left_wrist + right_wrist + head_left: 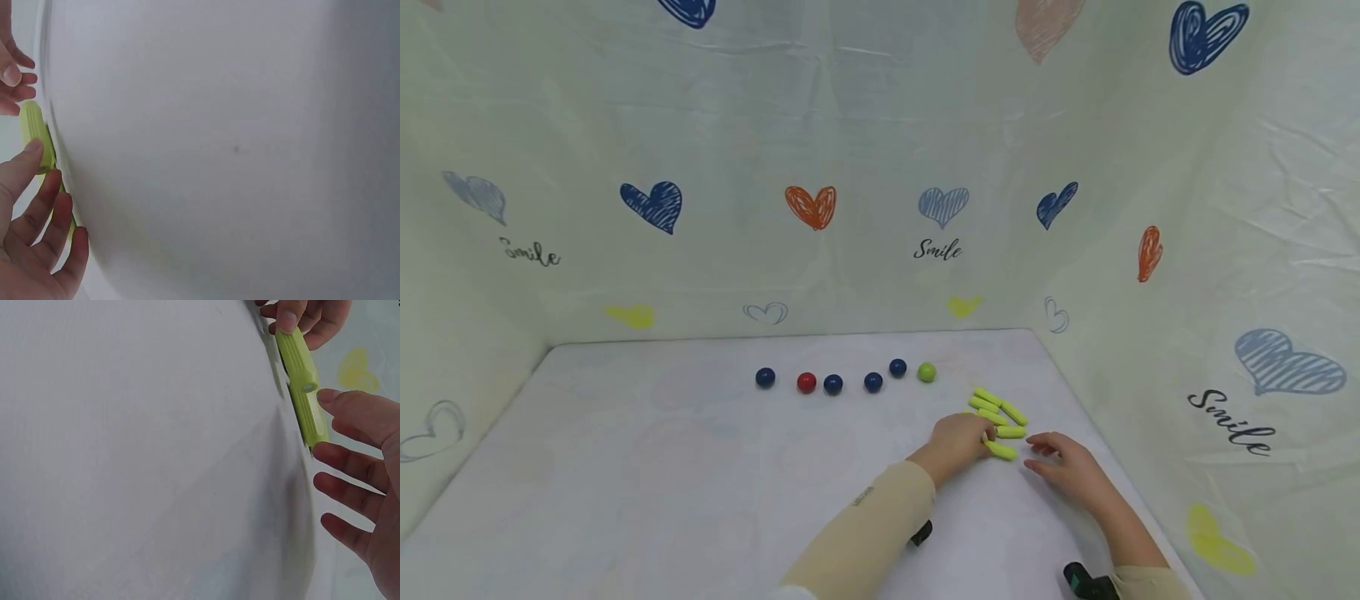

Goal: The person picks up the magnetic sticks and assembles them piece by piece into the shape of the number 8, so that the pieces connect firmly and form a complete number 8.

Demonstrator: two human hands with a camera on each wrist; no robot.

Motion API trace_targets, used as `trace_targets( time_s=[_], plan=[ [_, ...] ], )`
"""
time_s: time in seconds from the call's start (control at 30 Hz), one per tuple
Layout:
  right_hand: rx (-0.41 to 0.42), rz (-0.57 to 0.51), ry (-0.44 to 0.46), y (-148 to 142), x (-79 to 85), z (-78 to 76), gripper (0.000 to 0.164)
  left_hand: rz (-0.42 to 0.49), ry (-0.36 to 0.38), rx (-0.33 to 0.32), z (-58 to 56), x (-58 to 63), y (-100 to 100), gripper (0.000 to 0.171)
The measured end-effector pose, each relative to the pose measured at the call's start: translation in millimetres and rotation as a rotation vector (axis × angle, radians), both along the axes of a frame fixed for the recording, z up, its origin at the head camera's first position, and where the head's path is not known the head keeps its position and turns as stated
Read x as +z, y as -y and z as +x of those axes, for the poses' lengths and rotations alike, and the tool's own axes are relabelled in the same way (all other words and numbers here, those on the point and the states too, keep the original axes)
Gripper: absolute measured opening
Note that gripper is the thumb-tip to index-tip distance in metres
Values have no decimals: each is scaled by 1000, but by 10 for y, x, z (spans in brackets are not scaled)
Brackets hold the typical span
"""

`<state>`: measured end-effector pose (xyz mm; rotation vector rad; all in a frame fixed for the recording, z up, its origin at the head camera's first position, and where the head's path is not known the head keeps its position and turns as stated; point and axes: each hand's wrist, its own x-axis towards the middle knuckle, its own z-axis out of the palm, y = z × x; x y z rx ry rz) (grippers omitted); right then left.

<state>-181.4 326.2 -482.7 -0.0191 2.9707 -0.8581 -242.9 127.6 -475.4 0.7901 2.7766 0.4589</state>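
My left hand [958, 440] pinches a yellow-green magnetic rod [1002, 451] between thumb and fingers. In the left wrist view the thumb lies on one end of this ribbed rod [35, 128]. A small silvery disc shows in its free end in the right wrist view, where the rod [296, 357] points at my right hand [380, 469]. That right hand [1071, 471] is just to the right of the rod, its fingers relaxed and apart, holding nothing. Several more rods of the same kind [1013, 413] lie loosely grouped just beyond the left hand.
Across the back of the white table [662, 467] several balls stand in a loose row: dark blue balls [833, 384], a red ball [807, 382] and a green ball [927, 372]. A cloth wall [865, 283] printed with hearts rises behind and at both sides.
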Motion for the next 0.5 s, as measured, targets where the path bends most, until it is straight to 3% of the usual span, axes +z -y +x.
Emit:
trace_targets(
  time_s=[0.3, 0.5],
  plan=[
    [18, -50, -61, 117, -6, -71, 36, 142, 37, 38, -121, 56, 235, 17],
    [6, -105, -49, 248, -24, -109, 36, 232, 78, 115, -207, 53, 423, 16]
  ],
)
